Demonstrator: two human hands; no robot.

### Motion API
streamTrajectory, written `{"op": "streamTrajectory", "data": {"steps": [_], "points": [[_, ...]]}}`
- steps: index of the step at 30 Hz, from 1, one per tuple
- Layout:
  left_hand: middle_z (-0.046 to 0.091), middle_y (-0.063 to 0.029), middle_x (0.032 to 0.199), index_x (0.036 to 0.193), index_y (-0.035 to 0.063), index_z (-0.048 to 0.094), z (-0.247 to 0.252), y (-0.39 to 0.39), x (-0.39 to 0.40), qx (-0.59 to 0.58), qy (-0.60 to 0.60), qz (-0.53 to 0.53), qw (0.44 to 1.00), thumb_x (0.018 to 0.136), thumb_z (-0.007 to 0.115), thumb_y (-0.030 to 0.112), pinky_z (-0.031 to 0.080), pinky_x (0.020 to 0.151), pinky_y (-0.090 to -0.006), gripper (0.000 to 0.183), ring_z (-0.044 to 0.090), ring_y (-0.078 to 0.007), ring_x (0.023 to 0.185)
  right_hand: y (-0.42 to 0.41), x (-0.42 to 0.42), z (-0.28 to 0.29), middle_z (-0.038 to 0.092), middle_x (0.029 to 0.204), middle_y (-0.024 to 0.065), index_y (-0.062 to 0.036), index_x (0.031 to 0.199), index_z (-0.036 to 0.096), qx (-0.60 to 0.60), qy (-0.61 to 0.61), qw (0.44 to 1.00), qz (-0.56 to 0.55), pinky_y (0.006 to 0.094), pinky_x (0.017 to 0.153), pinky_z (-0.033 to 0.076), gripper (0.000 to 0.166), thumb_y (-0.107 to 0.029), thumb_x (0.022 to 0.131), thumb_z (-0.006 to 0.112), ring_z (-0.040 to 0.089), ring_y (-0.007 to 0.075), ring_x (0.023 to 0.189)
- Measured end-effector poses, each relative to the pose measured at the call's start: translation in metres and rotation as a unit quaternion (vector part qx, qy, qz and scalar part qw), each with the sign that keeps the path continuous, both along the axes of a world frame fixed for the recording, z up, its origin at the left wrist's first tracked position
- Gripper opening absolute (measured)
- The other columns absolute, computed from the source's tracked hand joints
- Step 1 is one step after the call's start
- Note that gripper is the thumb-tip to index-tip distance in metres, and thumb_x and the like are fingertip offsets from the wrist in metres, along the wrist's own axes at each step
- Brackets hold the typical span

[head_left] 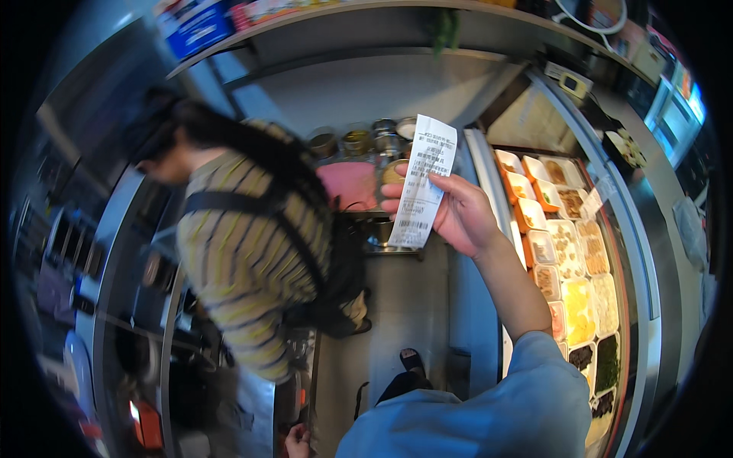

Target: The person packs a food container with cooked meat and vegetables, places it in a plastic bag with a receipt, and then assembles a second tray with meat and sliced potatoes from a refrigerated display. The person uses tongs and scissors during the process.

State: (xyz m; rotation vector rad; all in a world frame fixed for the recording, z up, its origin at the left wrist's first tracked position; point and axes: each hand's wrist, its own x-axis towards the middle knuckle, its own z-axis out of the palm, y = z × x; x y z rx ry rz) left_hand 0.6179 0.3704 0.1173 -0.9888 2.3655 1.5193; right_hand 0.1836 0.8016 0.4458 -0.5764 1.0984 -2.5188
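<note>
My right hand holds up a printed paper receipt, with the thumb in front and the fingers behind it. The slip bears writing and a barcode and tilts slightly to the right. At the bottom edge of the view, my left hand is low beside the edge of a metal counter. Its fingers look curled, and whether it grips anything is hidden. On the right, a lit glass display case stands close to my right forearm, with several food-filled white trays inside.
A person in a striped top bends over the left-hand counter, close by. Ahead stands a metal table with a pink item, jars and metal pots. A shelf spans above. The floor aisle runs between.
</note>
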Motion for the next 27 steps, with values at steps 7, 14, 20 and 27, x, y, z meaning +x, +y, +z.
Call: {"op": "streamTrajectory", "data": {"steps": [7,14,20,27], "points": [[0.064,-0.0193,0.119,0.117,0.0023,0.065,-0.057,-0.014,0.229,-0.061,-0.062,0.107,0.99,0.091,0.064,0.015,0.044,0.102,-0.0412,0.03,0.059,-0.031,0.111,-0.18,0.132,0.039,0.061,0.126,0.0261,0.0064,0.141,0.042,0.077,0.026,0.977,0.196,0.0455,0.099,0.051,0.05,-0.03,0.107,0.034,0.063,0.0368,0.115],[0.064,-0.0162,0.108,0.115,0.0032,0.062,-0.098,0.021,0.436,0.122,-0.104,0.452,0.877,0.09,0.063,0.015,0.048,0.087,-0.039,0.027,0.061,-0.0281,0.1,-0.356,0.253,0.035,0.06,0.125,0.031,0.0077,0.139,0.043,0.104,0.011,0.925,0.366,0.0507,0.099,0.051,0.052,-0.032,0.105,0.037,0.063,0.0431,0.114],[0.064,-0.0136,0.099,0.112,0.0041,0.06,-0.124,0.069,0.506,0.222,-0.066,0.659,0.715,0.089,0.062,0.014,0.051,0.073,-0.037,0.025,0.063,-0.0257,0.089,-0.487,0.321,0.024,0.064,0.123,0.0251,0.0078,0.135,0.048,0.151,0.018,0.861,0.485,0.0481,0.098,0.052,0.053,-0.035,0.105,0.041,0.065,0.0354,0.112],[0.064,-0.0106,0.088,0.11,0.005,0.057,-0.148,0.096,0.46,0.267,0.021,0.753,0.601,0.089,0.061,0.014,0.055,0.058,-0.0348,0.023,0.065,-0.0228,0.078,-0.645,0.322,-0.044,0.063,0.068,-0.0005,-0.0031,0.089,0.072,0.41,0.338,0.719,0.448,0.0227,0.049,0.04,0.043,-0.04,0.102,0.054,0.054,0.007,0.055]]}}
